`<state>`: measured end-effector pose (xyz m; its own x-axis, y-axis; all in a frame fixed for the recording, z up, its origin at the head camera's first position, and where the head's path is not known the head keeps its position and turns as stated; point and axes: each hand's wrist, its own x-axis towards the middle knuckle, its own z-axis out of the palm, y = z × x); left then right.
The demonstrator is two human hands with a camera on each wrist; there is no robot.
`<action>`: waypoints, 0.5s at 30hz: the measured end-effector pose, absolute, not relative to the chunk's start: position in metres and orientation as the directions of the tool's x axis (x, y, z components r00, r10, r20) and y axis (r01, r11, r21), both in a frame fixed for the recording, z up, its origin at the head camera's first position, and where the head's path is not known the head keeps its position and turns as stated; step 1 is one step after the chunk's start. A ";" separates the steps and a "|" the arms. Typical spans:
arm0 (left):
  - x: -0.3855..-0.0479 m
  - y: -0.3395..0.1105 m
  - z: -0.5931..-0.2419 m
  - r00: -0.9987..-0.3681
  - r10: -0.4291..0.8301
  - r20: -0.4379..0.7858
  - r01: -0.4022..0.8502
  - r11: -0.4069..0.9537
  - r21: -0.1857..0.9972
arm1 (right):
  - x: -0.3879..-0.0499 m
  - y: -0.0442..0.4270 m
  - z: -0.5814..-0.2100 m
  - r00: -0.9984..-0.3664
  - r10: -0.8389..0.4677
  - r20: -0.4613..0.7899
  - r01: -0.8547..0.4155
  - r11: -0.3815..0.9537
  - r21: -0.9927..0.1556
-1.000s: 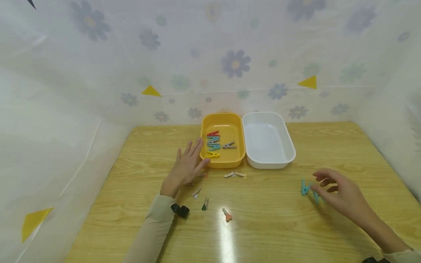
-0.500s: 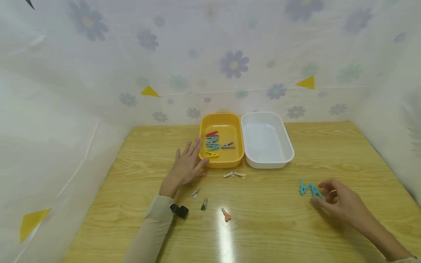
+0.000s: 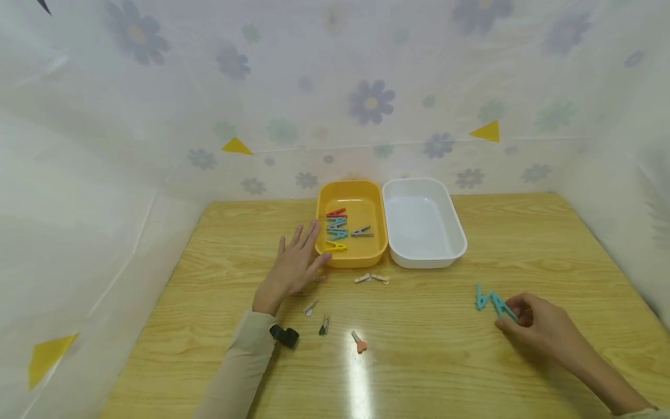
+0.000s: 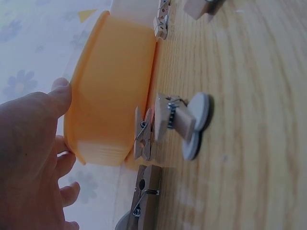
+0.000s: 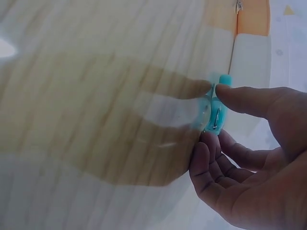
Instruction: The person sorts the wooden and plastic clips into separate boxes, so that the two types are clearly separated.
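Two teal clothespins (image 3: 481,298) lie on the table at the right in the head view. The right hand (image 3: 541,326) has its thumb and fingers around the nearer teal clothespin (image 5: 218,112), pinching it at the tabletop. At the left, the left hand (image 3: 293,270) rests with spread fingers against the near left rim of the yellow tray (image 3: 366,262); in the left wrist view its thumb touches that rim (image 4: 71,115). Inside the tray lie several plastic clothespins: red (image 3: 337,213), teal, grey (image 3: 362,231) and yellow (image 3: 337,247).
A white tray (image 3: 426,262) stands against the yellow tray's right side. Several small wooden clothespins lie in front of the trays, among them one with an orange heart (image 3: 361,345) and a green one (image 3: 324,327). Patterned sheeting (image 3: 293,87) encloses the table's back and sides.
The right hand has moved slightly toward the near side and closed its thumb and fingers around the nearer teal clothespin. The left hand has kept its place at the yellow tray.
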<state>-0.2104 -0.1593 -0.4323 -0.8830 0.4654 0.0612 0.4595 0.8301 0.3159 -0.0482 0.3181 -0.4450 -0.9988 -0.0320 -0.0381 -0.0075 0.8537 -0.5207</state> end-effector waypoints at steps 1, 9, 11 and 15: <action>-0.210 -0.159 -0.432 -0.884 0.464 0.061 0.458 0.831 0.314 | -0.048 0.319 -0.445 -0.999 -0.030 -0.039 -0.005 0.855 -0.518; -0.210 -0.159 -0.432 -0.885 0.461 0.057 0.453 0.831 0.323 | -0.043 0.322 -0.436 -0.997 -0.021 0.076 -0.059 0.835 -0.547; -0.210 -0.159 -0.432 -0.885 0.462 0.059 0.455 0.829 0.326 | -0.042 0.321 -0.434 -0.990 -0.019 0.139 -0.095 0.823 -0.560; -0.209 -0.159 -0.430 -0.884 0.463 0.063 0.455 0.824 0.336 | -0.043 0.320 -0.429 -0.964 -0.014 0.266 -0.173 0.792 -0.585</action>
<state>-0.2090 -0.1591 -0.4303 -0.8843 0.4628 0.0628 0.4553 0.8244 0.3363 -0.0434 0.3199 -0.4287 -0.9639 -0.0139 0.2657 -0.1728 0.7922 -0.5854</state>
